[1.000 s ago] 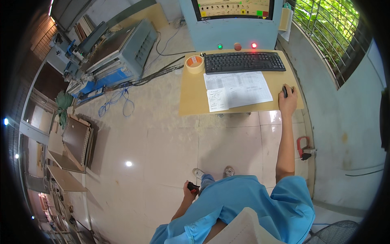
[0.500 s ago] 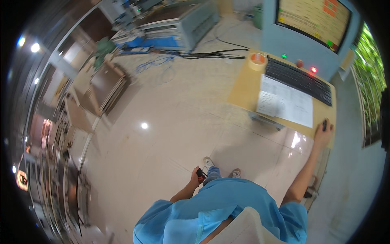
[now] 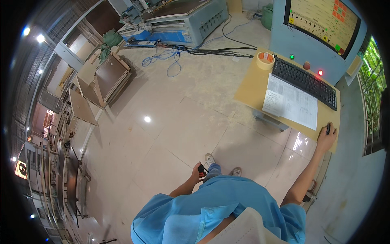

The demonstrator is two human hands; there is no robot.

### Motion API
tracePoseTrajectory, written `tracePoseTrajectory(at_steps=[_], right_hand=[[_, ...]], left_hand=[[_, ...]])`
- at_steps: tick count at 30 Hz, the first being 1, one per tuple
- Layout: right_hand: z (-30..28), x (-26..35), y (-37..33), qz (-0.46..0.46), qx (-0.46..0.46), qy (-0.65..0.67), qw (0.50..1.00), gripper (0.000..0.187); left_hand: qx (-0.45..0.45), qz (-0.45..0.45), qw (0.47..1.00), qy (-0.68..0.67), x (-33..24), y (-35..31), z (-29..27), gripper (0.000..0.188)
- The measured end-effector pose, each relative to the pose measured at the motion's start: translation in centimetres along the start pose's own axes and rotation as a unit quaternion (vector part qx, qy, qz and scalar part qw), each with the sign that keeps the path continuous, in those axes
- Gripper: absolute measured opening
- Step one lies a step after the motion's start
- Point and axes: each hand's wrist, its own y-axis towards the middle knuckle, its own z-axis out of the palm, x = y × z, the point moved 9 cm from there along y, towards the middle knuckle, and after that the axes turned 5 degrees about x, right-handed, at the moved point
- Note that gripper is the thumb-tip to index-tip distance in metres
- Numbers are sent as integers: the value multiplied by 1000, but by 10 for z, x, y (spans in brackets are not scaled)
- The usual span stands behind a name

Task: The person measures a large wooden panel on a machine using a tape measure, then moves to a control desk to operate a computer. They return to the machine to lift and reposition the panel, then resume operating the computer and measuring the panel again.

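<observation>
On the right end of the tan desk board [image 3: 248, 86], my right hand [image 3: 326, 140] rests over a black computer mouse [image 3: 328, 128], fingers curled around it. My left hand [image 3: 196, 172] hangs low in front of my body, closed on a small black and orange handheld object [image 3: 201, 171]; its exact kind is not clear. Left of the mouse lie printed paper sheets [image 3: 298, 106], with a black keyboard [image 3: 304, 82] behind them. A roll of tape [image 3: 265, 61] stands at the board's far left corner. Above the keyboard is a lit monitor [image 3: 325, 25] in a blue-grey cabinet [image 3: 280, 40].
Black and blue cables [image 3: 219, 51] run across the tiled floor from the cabinet to a large blue-grey machine [image 3: 207, 22]. Brown panels [image 3: 111, 77] lean at the left, near metal racks [image 3: 73, 179]. A barred window [image 3: 369, 89] is at the right.
The whole view has shifted slightly, so the desk and monitor sit a little lower and further right. My right hand stays on the mouse; my left hand keeps its hold.
</observation>
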Motion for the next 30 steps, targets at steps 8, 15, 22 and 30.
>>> tracePoseTrajectory(at_steps=[8,15,22,30], right_hand=[[-1,1,-1,8,-6,52,999,45],[-9,9,-6,24,-7,34,999,44],[-12,12,-6,48,6,30,998,44],[6,-6,-2,27,6,58,998,47]], left_hand=[[65,37,997,-24,-2,11,-2,53],[61,46,994,-83,-2,12,2,53],[101,62,992,-51,-9,10,5,53],[63,39,994,-81,8,24,-6,50]])
